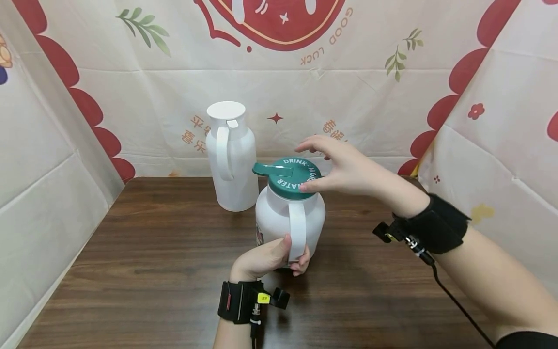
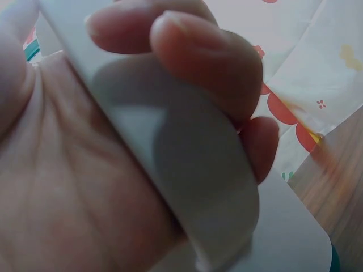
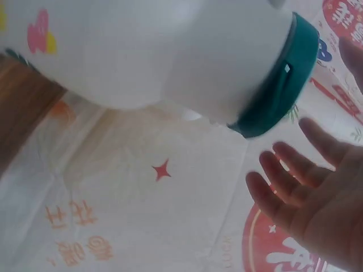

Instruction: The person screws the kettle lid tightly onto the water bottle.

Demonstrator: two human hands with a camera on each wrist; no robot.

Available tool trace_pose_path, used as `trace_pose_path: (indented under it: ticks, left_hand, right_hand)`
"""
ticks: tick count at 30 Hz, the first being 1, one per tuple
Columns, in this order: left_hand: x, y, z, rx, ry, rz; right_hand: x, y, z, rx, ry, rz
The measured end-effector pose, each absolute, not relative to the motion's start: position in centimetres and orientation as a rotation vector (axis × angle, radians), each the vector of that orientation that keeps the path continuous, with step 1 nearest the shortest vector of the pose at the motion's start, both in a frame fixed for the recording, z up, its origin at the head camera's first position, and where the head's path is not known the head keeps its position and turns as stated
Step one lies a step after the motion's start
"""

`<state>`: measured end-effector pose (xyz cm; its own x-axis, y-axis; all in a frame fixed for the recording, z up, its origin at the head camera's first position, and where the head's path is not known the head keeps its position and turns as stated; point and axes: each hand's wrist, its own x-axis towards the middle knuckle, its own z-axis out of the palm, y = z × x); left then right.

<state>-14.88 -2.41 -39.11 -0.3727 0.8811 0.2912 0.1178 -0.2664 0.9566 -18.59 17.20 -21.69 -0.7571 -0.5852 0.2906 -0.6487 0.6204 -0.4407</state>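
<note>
A white jug with a green lid stands on the table, its handle facing me. My left hand grips the lower part of that handle, and in the left wrist view its fingers curl round it. By the lid's right side is my right hand, thumb and fingers spread apart. In the right wrist view the right hand holds nothing, its fingers apart from the lid. A green spout flap points left from the lid.
Behind and left of the jug stands a taller white pitcher with a handle. Both are on a dark wooden table. A printed cloth hangs behind the table and along its sides. A black cable runs from the right wrist strap.
</note>
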Motion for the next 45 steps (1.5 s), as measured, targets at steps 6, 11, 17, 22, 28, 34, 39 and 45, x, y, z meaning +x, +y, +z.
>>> trace_pose_path:
  ticks: [6,11,17,22,28,34,39,45]
  left_hand:
    - [-14.9,-2.4,-39.1,1.261,1.409,1.686]
    - [-14.9,-2.4,-39.0,1.261,1.421,1.677]
    - [-14.8,-2.4,-39.0,1.255,1.402,1.679]
    - [-14.9,-2.5,-39.0,1.254,1.399,1.680]
    - [-15.0,-2.4,-39.2,1.249,1.382,1.682]
    - [-15.1,-2.4,-39.2,1.248,1.382,1.679]
    - [-15.0,-2.4,-39.2,1.252,1.383,1.678]
    - [-15.0,-2.5,-39.2,1.243,1.384,1.680]
  right_hand:
    - [-19.3,16.4,-20.1,1.171,-2.800,0.640]
    - [-19.5,15.5,-19.2,1.240,-2.877,0.502]
    - [-19.9,14.4,-17.8,1.284,-3.055,0.336]
    - [-20.2,13.4,-16.8,1.318,-3.171,0.216]
    - [-20.2,12.6,-16.1,1.337,-3.239,0.129]
    - [-20.3,12.1,-15.8,1.312,-3.313,0.047]
    - [-20.4,11.7,-15.5,1.304,-3.364,-0.018]
    - [-20.8,11.0,-15.4,1.295,-3.382,-0.134]
